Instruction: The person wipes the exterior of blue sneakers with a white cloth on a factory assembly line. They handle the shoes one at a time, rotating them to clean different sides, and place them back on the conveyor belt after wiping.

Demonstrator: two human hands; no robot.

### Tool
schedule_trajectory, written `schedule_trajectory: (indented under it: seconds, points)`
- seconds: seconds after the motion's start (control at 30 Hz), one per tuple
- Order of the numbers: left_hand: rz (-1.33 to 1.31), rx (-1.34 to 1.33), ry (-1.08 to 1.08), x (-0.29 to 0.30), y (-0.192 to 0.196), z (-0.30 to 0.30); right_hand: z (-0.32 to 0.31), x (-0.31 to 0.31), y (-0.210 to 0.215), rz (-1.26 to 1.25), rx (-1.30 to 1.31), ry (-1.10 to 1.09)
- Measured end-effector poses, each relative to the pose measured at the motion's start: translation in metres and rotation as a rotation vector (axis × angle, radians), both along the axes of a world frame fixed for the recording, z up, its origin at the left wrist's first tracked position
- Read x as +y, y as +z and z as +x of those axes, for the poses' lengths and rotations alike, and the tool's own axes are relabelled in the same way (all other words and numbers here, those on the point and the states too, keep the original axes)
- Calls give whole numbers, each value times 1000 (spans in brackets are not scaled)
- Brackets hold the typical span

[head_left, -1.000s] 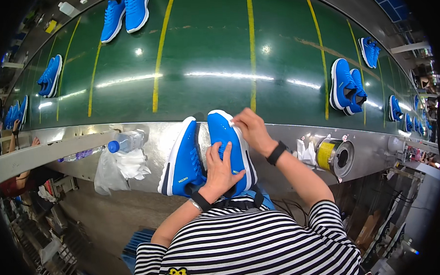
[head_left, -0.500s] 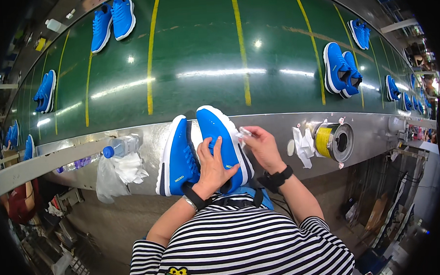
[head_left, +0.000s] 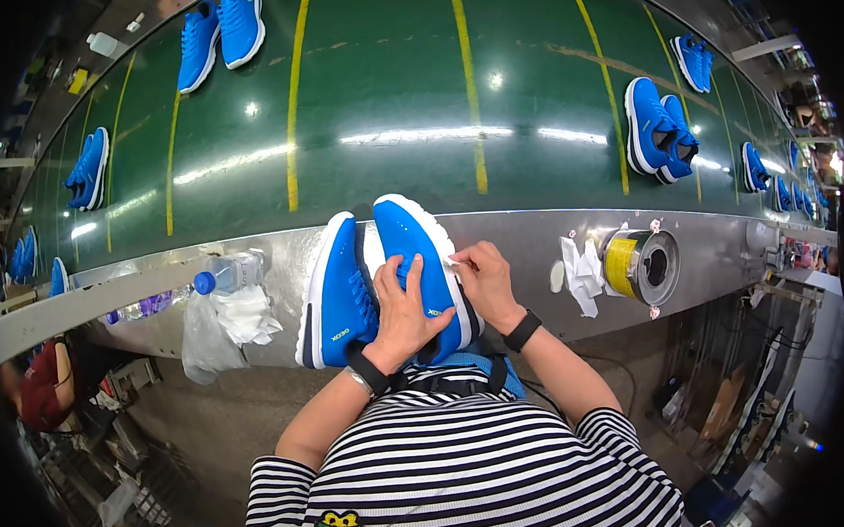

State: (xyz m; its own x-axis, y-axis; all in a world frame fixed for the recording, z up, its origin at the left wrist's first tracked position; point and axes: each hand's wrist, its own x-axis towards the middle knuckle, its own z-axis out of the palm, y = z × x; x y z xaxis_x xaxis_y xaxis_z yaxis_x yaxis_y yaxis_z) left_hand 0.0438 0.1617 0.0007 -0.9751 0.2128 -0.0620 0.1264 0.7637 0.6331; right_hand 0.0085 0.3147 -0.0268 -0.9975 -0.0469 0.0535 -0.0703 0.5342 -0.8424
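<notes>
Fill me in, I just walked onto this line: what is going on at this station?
A person in a striped shirt works on a pair of blue sneakers at the metal ledge beside a green conveyor belt. The left hand is pressed flat on the right-side sneaker, while the right hand holds something small and white against its side. The other sneaker lies alongside. More blue pairs lie on the belt.

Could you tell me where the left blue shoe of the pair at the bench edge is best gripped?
Probably across the heel of the left blue shoe, from the person's side: it lies flat, toe pointing away, heel at the near edge, and uncovered.
</notes>
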Motion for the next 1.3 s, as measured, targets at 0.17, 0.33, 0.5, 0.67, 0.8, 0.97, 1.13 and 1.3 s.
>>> schedule_trajectory:
  seconds: [0.17,0.33,0.5,0.67,0.8,0.97,1.13,1.3]
  points:
    - [-2,15,-1,4,0,-3,-30,-7,4,-15,43,-11]
    - [-9,5,12,4,3,-2,-29,-3,4,-568,-417,-225]
    - [10,2,23,2,1,-1,-10,0,9,-112,-93,-6]
    - [4,-2,2,3,0,-3,-27,-9,5,-5,63,23]
    - [-1,-18,13,3,0,-2,-13,-2,1,17,90,46]
    - [13,1,-10,1,-1,-3,-21,-8,6,45,99,37]
    - [7,-6,-8,1,-1,-2,-14,-3,4,13,126,55]
    - [30,2,-17,-5,-3,1,-17,-8,7,15,106,86]
